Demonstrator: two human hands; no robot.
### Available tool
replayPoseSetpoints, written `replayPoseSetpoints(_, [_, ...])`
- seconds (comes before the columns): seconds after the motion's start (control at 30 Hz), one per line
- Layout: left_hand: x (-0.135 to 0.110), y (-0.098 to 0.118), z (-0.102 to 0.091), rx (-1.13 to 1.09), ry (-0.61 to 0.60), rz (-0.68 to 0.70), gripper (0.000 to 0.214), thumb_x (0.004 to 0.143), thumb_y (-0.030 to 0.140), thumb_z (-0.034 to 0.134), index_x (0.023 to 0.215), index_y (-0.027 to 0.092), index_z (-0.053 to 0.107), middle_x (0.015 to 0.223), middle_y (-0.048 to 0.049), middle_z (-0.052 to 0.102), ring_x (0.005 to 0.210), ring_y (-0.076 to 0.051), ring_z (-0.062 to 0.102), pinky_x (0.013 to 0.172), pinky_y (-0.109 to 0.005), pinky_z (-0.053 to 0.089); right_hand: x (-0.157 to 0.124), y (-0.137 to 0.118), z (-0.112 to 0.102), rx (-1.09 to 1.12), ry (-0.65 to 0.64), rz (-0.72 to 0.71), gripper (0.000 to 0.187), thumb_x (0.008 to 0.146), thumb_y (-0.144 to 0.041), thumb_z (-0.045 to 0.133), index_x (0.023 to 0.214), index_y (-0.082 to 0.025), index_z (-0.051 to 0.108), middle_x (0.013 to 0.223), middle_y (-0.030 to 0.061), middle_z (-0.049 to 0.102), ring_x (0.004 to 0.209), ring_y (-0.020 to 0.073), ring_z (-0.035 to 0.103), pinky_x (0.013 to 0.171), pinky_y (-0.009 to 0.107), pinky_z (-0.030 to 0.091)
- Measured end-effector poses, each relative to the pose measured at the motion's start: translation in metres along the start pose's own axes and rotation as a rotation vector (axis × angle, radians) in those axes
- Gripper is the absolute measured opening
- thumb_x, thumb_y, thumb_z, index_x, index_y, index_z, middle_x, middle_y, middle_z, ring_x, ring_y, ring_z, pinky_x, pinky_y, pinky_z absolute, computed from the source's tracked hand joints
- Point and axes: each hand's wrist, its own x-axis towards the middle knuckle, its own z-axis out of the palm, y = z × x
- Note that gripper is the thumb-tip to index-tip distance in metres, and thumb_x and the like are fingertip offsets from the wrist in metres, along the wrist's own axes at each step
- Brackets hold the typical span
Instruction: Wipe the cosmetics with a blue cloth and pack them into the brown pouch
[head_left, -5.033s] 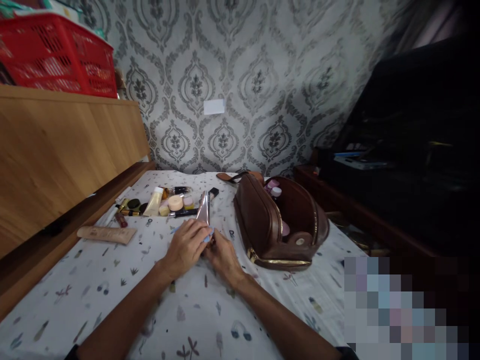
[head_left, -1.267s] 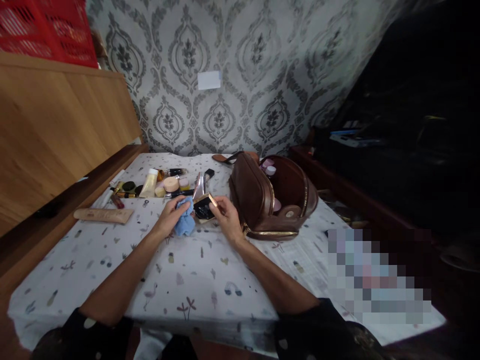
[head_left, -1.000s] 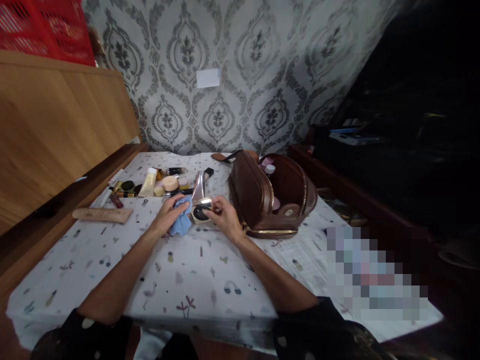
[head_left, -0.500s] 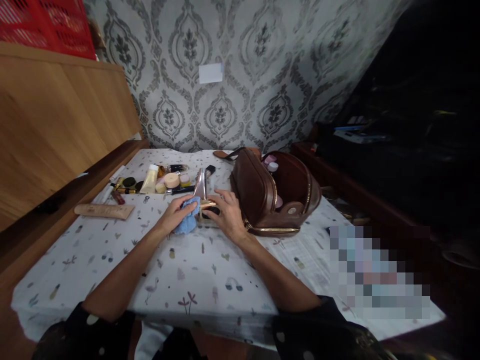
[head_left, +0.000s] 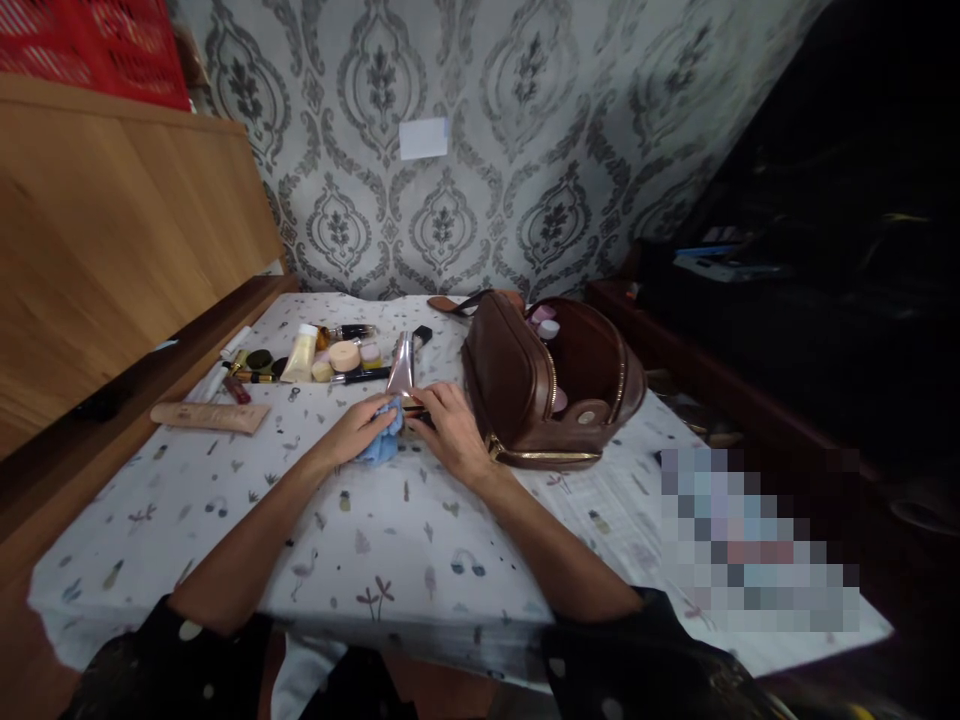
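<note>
Compact (head_left: 416, 408), dark with a gold edge, sits in the head view between the hands — right hand (head_left: 455, 433) pinching it, left hand (head_left: 361, 428) bunching a blue cloth (head_left: 384, 442) at its side. Just beyond them lies a silvery tube (head_left: 401, 362); an open brown bag (head_left: 506, 365) stands on the worktop (head_left: 390, 525), right of the right hand.

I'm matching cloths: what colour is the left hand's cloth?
The cloth is light blue, as the head view shows.
</note>
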Motion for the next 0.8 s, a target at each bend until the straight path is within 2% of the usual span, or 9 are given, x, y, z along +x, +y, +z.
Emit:
replayPoseSetpoints(0.13, [0.000,-0.003,0.003,0.114,-0.039,0.051,0.040,0.097,0.054,0.045,0.094,0.020,0.066,0.094,-0.0074,0.066,0.097,-0.024,0.062,0.094,-0.035,0.049,0.002,0.005,0.002,0.083,0.060,0.042,0.025,0.089,-0.024,0.068,0.114,-0.021,0.069,0.101,0.0110,0.064,0.102,0.0293,0.057,0.090,0.044,0.051])
replayPoseSetpoints(0.27, [0.000,-0.005,0.004,0.195,-0.054,0.096,0.032,0.099,0.042,0.043,0.104,0.019,0.064,0.101,-0.0086,0.065,0.097,-0.023,0.061,0.094,-0.036,0.048,0.002,0.007,0.001,0.229,0.152,0.112,0.020,0.086,-0.028,0.071,0.106,-0.023,0.070,0.099,0.0089,0.066,0.099,0.0279,0.060,0.089,0.043,0.052])
replayPoseSetpoints(0.37, [-0.001,-0.004,0.005,0.221,-0.050,0.096,0.030,0.099,0.039,0.042,0.107,0.019,0.063,0.104,-0.0092,0.064,0.099,-0.024,0.061,0.094,-0.036,0.048,0.002,0.009,0.003,0.397,0.240,0.219,0.020,0.085,-0.034,0.072,0.101,-0.023,0.070,0.098,0.0070,0.066,0.096,0.0249,0.062,0.088,0.040,0.053])
replayPoseSetpoints(0.57, [-0.002,-0.003,0.000,0.159,-0.019,0.010,0.033,0.098,0.046,0.044,0.097,0.020,0.064,0.090,-0.0052,0.064,0.083,-0.020,0.061,0.081,-0.031,0.049,0.005,0.007,0.010,0.827,0.412,0.431,0.033,0.072,-0.044,0.080,0.092,-0.021,0.067,0.092,0.0039,0.066,0.091,0.0213,0.065,0.090,0.038,0.052])
replayPoseSetpoints(0.7, [-0.002,-0.004,0.000,0.009,-0.036,-0.077,0.039,0.095,0.055,0.049,0.096,0.019,0.064,0.081,-0.0024,0.063,0.073,-0.017,0.058,0.071,-0.028,0.048,0.005,0.002,0.012,1.013,0.442,0.585,0.041,0.066,-0.047,0.083,0.091,-0.020,0.064,0.084,0.0010,0.067,0.082,0.0191,0.064,0.084,0.035,0.052])
replayPoseSetpoints(0.8, [-0.002,-0.004,0.004,-0.074,-0.012,-0.101,0.044,0.091,0.060,0.053,0.095,0.018,0.065,0.077,-0.0010,0.062,0.070,-0.016,0.056,0.066,-0.026,0.047,0.004,0.001,0.014,1.081,0.435,0.650,0.043,0.066,-0.051,0.081,0.089,-0.020,0.063,0.079,-0.0006,0.066,0.076,0.0168,0.061,0.076,0.031,0.051])
